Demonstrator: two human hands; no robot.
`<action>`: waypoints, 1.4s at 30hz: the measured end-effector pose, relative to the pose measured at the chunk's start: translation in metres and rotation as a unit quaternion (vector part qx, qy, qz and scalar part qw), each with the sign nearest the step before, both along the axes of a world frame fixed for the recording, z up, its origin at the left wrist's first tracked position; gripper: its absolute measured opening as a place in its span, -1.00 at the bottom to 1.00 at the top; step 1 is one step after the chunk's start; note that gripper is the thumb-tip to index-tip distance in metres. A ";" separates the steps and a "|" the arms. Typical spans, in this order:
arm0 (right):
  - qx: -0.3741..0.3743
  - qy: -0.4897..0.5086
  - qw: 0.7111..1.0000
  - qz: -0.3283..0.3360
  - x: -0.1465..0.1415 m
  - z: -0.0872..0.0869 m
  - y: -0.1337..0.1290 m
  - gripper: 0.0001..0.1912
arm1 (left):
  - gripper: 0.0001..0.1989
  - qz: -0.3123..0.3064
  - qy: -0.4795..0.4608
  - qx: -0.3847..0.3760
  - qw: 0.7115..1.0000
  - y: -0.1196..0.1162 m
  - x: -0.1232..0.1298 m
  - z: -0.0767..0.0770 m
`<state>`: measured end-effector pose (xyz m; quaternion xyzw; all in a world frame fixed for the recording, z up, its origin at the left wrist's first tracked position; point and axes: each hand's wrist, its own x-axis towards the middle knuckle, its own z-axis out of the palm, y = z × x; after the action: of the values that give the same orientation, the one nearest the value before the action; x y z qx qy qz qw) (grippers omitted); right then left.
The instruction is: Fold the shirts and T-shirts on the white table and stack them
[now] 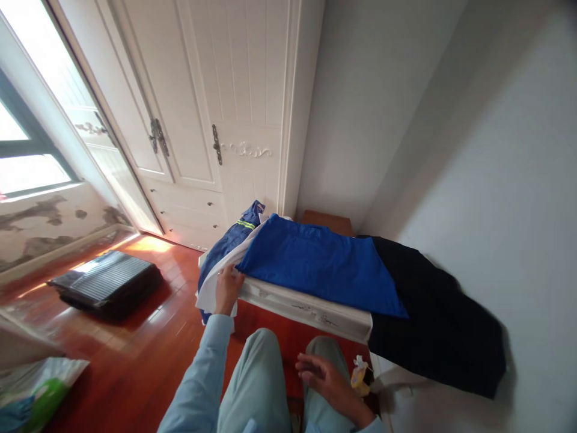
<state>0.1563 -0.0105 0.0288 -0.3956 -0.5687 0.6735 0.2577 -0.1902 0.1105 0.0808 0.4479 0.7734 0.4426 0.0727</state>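
A bright blue garment (315, 258) lies spread flat over a white bench-like table. My left hand (228, 288) is at its near left corner, the fingers closed on the edge of the cloth. Held above my right thigh, my right hand (322, 379) has its fingers apart with nothing in them. White cloth (220, 270) and a navy garment with a yellow-green stripe (229, 237) hang over the table's left end. A black garment (437, 319) covers the right end and partly lies under the blue one.
The white table (306, 313) has a carved front edge. Behind it stand a brown wooden box-like piece (327, 221) and a white wardrobe (243, 90). A black suitcase (108, 282) lies on the red floor at left. A yellow packet (359, 379) is near my right knee.
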 end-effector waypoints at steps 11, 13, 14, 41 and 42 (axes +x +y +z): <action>0.032 -0.047 0.989 -0.140 0.048 0.014 0.024 -0.25 | -0.57 -0.077 0.022 0.067 0.995 0.003 -0.001 0.006; 0.066 -0.029 0.983 -0.169 0.047 0.026 0.038 -0.32 | -0.57 -0.108 0.013 0.074 0.991 0.003 -0.001 0.006; 0.089 -0.023 0.979 -0.182 0.046 0.033 0.046 -0.35 | -0.59 -0.114 0.015 0.074 0.991 0.003 -0.002 0.005; 0.298 -0.114 0.911 -0.261 0.065 0.034 0.162 -0.57 | -0.94 -0.101 0.105 0.038 0.989 0.028 -0.036 0.028; 0.296 -0.114 0.912 -0.261 0.066 0.035 0.162 -0.56 | -0.95 -0.091 0.108 0.035 0.989 0.027 -0.040 0.029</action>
<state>0.2219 0.1510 0.0634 -0.5091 -0.6442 0.3334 0.4633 -0.2302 0.1373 0.1095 0.5642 0.7165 0.4100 0.0131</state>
